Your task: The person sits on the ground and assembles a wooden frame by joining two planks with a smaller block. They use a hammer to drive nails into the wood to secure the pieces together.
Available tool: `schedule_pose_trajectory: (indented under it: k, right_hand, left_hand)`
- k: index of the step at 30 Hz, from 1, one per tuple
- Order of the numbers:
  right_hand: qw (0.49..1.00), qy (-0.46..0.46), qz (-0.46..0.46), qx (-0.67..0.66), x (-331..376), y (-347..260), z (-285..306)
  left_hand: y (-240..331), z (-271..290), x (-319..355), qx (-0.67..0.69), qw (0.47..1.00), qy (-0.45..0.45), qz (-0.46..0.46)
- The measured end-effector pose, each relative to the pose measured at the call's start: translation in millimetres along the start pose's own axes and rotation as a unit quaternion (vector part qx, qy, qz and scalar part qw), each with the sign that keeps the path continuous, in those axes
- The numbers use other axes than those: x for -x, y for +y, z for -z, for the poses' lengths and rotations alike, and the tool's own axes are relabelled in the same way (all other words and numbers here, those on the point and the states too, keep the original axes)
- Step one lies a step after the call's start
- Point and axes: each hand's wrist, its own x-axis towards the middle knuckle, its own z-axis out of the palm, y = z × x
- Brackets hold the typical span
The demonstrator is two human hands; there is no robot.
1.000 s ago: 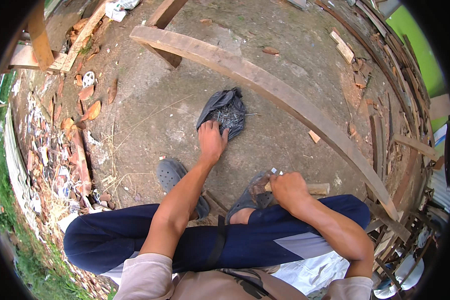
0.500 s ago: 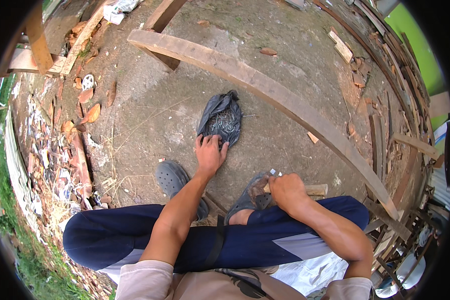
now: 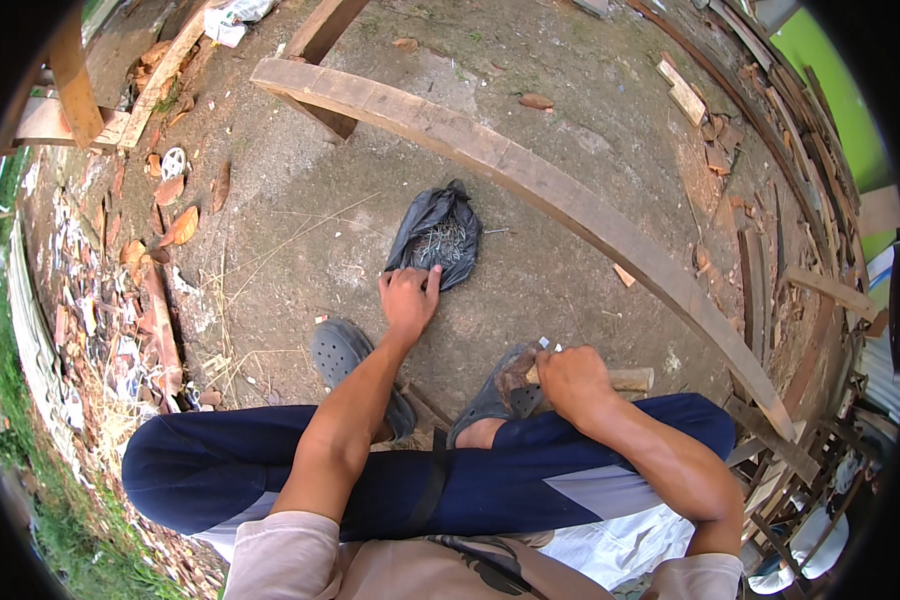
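Observation:
A black plastic bag (image 3: 415, 225) lies on the ground ahead of me, its mouth open on a heap of nails (image 3: 442, 243). My left hand (image 3: 408, 300) grips the bag's near edge, fingers curled over the plastic and the thumb beside the opening. Above my right shoe, my right hand (image 3: 573, 378) is closed around the wooden handle of a hammer (image 3: 633, 380). The handle's end sticks out to the right of my fist; the brown, worn-looking head is partly visible to its left, over the shoe.
A long wooden beam (image 3: 510, 160) crosses diagonally beyond the bag, down to my right knee. Grey clogs (image 3: 342, 352) are on my feet. Dry leaves and litter (image 3: 180, 228) cover the left side. Stacked planks (image 3: 810, 150) line the right, near a green wall (image 3: 820, 75).
My left hand has shifted slightly left along the bag's near edge, its fingers drawn closer together. The right hand and hammer have stayed in place.

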Motion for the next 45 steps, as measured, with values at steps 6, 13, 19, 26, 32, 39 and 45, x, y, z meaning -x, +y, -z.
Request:
schedule_pose_trajectory:
  k: [6,13,19,26,32,39,45]
  right_hand:
    - [1.0,-0.005,0.002,-0.011,-1,2,-1]
    - [1.0,-0.001,-0.001,-0.005,-1,3,1]
    - [1.0,-0.006,0.001,0.005,-3,5,0]
    - [1.0,-0.02,-0.002,0.006,-3,4,1]
    - [1.0,-0.028,-0.003,0.009,-4,5,2]
    - [1.0,-0.014,0.006,0.0,-7,7,0]
    - [0.999,0.034,0.031,0.008,-10,13,32]
  left_hand:
    - [34,2,-35,0.041,0.986,-0.013,0.158]
    - [34,-9,-43,0.01,0.993,0.033,0.114]
    - [34,-5,-57,0.052,0.984,-0.01,0.171]
    - [38,-2,-62,0.008,0.991,0.004,0.133]
    - [39,-8,-68,-0.023,0.994,0.009,0.106]
    - [25,-15,-71,-0.043,0.999,0.017,0.023]
    - [26,47,-66,0.108,0.989,-0.093,0.028]
